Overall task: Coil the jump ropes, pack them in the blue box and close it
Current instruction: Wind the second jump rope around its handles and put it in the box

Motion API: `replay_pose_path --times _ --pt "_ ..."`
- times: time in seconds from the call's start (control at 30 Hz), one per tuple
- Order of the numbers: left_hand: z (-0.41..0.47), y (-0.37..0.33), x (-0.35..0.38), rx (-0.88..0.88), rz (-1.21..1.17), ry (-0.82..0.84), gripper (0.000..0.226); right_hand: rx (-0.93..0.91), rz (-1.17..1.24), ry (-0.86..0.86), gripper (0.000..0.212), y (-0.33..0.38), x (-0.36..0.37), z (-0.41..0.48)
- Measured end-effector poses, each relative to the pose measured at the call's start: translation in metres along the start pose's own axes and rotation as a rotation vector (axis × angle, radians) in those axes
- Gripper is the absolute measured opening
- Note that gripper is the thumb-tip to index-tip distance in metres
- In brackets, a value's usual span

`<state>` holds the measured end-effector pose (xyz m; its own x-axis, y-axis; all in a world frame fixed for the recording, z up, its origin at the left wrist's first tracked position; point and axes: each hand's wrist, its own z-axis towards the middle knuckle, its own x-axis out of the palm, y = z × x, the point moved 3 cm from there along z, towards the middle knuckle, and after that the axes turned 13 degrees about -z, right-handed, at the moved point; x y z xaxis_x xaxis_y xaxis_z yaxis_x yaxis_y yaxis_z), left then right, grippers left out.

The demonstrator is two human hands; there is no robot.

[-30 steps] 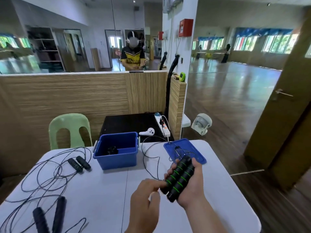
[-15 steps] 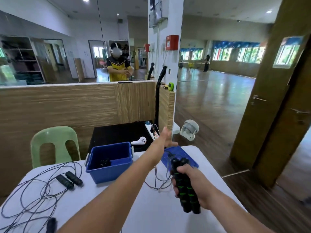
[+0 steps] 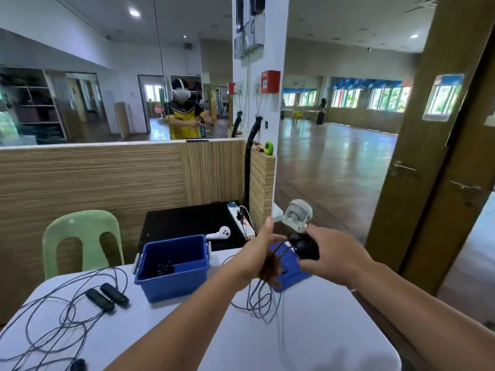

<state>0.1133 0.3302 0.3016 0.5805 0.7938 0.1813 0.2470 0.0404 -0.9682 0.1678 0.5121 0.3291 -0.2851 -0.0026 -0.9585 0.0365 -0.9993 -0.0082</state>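
Raised since before, the right hand [image 3: 330, 254] grips the jump rope handles [image 3: 305, 246] at 3 o'clock of the spread left hand [image 3: 255, 253], cord [image 3: 257, 298] looped over it.

A dance or exercise studio: wall mirror [image 3: 80, 89], wide polished wood floor [image 3: 334, 162] (windows [image 3: 385, 99] beyond).

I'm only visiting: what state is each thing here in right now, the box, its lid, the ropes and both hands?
blue box: open, something dark inside.
lid: off, lying on the table right of the box.
right hand: gripping the rope's handles.
left hand: held out flat, cord looped round it.
cord: partly wound, loops hanging to the table.
other ropes: uncoiled, sprawled on the table.
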Motion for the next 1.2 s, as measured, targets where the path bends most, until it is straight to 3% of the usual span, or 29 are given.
replay_pose_path --times 0.13,0.3,0.43,0.57,0.67,0.8,0.93,1.2 --pt "-0.009 0.003 0.012 0.073 0.001 0.004 0.073 -0.058 -0.068 -0.138 0.045 -0.005 -0.014 0.01" --pt "-0.017 0.005 0.01 0.232 0.038 0.038 0.04 0.001 0.082 -0.192 0.046 -0.011 -0.02 0.018" --pt "-0.019 0.002 0.003 0.317 0.066 0.024 0.032 0.104 0.43 -0.247 0.033 -0.009 -0.015 0.016" --pt "-0.021 0.004 0.004 0.328 0.046 0.011 0.034 0.224 1.153 -0.305 0.022 0.002 -0.014 0.012" --pt "-0.021 0.005 0.012 0.356 0.024 0.004 0.031 0.292 1.472 -0.363 0.023 0.016 -0.01 0.008" --pt "-0.02 0.01 0.019 0.349 0.032 -0.009 0.027 0.373 1.764 -0.415 0.03 0.021 -0.005 0.01" --pt "-0.021 0.016 0.021 0.329 0.046 0.003 0.029 0.307 2.006 -0.409 0.032 0.026 -0.007 0.009" --pt "-0.023 0.018 0.017 0.338 0.086 -0.025 0.031 0.291 2.126 -0.411 0.038 0.034 -0.011 0.005"
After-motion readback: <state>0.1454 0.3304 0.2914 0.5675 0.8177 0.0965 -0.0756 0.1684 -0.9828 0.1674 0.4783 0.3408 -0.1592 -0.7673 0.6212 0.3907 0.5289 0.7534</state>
